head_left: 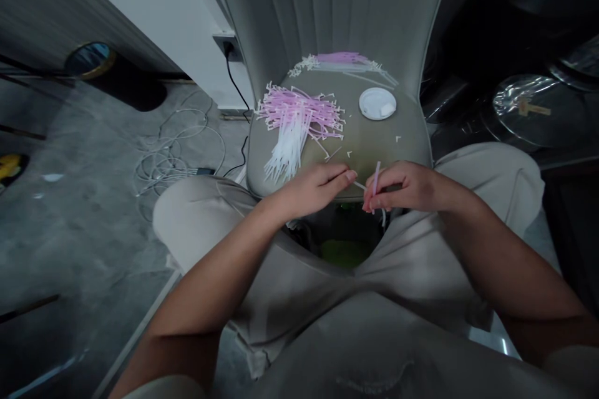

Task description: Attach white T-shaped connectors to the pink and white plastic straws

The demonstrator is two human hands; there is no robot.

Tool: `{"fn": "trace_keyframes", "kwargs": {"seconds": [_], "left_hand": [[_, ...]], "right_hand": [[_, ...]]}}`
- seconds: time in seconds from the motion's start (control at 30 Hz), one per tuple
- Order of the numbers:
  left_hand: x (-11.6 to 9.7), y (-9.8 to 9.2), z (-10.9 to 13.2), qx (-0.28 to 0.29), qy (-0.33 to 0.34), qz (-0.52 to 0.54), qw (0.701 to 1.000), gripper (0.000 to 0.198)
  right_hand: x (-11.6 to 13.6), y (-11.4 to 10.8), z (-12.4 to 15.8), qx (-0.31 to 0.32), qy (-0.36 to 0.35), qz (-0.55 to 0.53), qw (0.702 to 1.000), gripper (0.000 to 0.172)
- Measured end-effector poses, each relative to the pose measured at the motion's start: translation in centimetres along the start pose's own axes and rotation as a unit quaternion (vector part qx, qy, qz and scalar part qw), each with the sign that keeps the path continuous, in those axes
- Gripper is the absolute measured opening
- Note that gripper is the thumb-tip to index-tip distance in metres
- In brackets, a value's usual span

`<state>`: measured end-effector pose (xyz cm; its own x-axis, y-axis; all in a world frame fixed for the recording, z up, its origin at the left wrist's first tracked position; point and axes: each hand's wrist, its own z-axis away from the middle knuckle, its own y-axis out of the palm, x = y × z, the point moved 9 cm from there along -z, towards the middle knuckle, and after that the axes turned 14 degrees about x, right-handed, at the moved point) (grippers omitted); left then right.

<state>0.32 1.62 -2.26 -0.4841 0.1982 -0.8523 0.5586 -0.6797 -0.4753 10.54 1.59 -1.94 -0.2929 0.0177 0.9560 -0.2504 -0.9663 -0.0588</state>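
My left hand point(321, 188) pinches one end of a thin white plastic strip point(359, 185) above the front edge of the seat. That strip runs across to my right hand point(405, 186), whose closed fingers also grip a pink plastic strip point(377, 176) standing nearly upright. A pale end dangles below the right fingers. Beyond my left hand, a heap of pink strips with small white ends point(299, 106) lies on the chair seat, with a fan of white strips point(287, 146) spreading towards me. Further back is a row of pink and white strips point(344, 62).
A round white dish point(377, 103) with a small white piece sits on the grey chair point(397, 162). Small white bits lie around it. Coiled cables point(173, 156) and a dark cylinder point(119, 78) are on the floor at left. Shiny dark wrapped objects point(533, 106) stand at right.
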Motion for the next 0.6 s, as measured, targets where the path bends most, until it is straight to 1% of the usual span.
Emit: {"fn": "trace_keyframes", "kwargs": {"seconds": [0.07,0.17,0.23,0.33,0.4,0.47,0.53,0.6], "left_hand": [[0.0,0.1,0.0,0.002,0.005,0.040,0.999,0.043],[-0.5,-0.2,0.1,-0.035,0.029,0.068,0.997,0.039],[-1.1,-0.4,0.2,-0.060,0.051,0.061,0.995,0.036],[-1.9,-0.1,0.2,-0.067,0.066,0.044,0.995,0.035],[-2.4,0.4,0.0,-0.060,0.072,0.035,0.995,0.034],[-2.8,0.8,-0.3,-0.061,0.076,0.021,0.995,0.034],[-3.1,1.0,-0.6,-0.070,0.078,0.010,0.994,0.035],[-3.3,1.1,-0.7,-0.084,0.080,0.004,0.993,0.038]], "right_hand": [[-0.2,-0.2,0.1,-0.005,-0.005,-0.008,1.000,0.016],[-0.1,-0.9,0.2,-0.036,-0.033,-0.027,0.998,0.018],[0.2,-1.8,0.4,-0.069,-0.068,-0.051,0.994,0.019],[0.4,-3.3,0.9,-0.135,-0.110,-0.079,0.981,0.023],[0.1,-4.4,1.4,-0.194,-0.122,-0.094,0.969,0.025],[-0.5,-5.2,1.9,-0.249,-0.124,-0.119,0.953,0.024],[-0.9,-5.5,2.0,-0.278,-0.124,-0.150,0.941,0.021],[-1.1,-5.3,1.8,-0.279,-0.123,-0.174,0.936,0.018]]}}
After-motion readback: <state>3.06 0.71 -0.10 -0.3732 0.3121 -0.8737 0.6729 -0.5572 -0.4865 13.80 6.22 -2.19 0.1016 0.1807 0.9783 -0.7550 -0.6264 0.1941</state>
